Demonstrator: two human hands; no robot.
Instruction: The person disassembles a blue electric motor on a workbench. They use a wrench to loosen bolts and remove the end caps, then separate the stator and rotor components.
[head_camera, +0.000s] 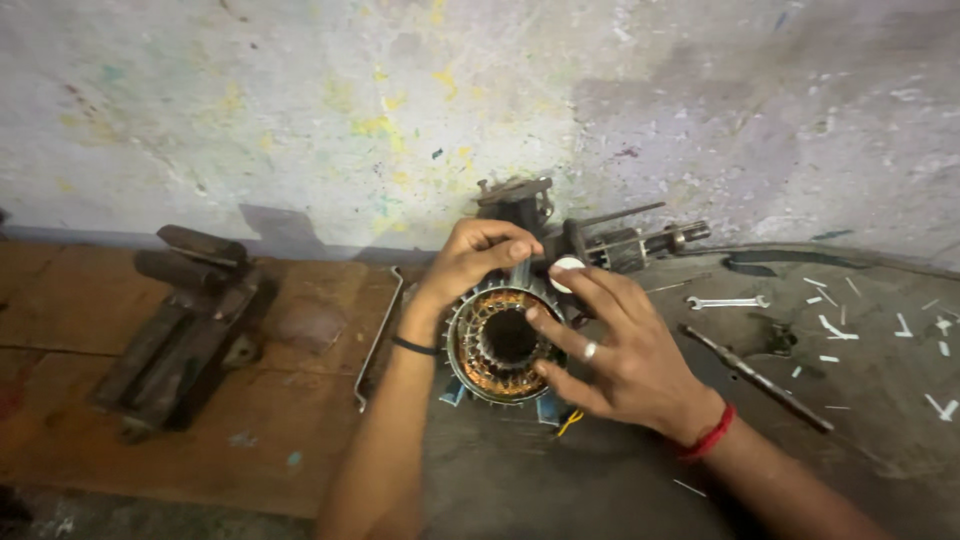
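A round motor stator (497, 343) with copper windings stands on edge at the middle of the bench, its open bore facing me. My left hand (470, 258) grips its top rim, fingers curled over the upper edge; a black band circles that wrist. My right hand (610, 345) rests against the stator's right side, fingers spread over the face, with a ring on one finger and a red thread on the wrist. A small white piece (567, 266) shows just above my right fingers. Blue and yellow wires (562, 416) stick out below the stator.
A dark metal vise (185, 320) lies on the wooden board at left. A bent metal rod (378, 338) lies beside my left forearm. Behind the stator stands a metal fixture with a shaft (625, 243). A spanner (727, 301), a long rod (757, 378) and several white scraps lie at right.
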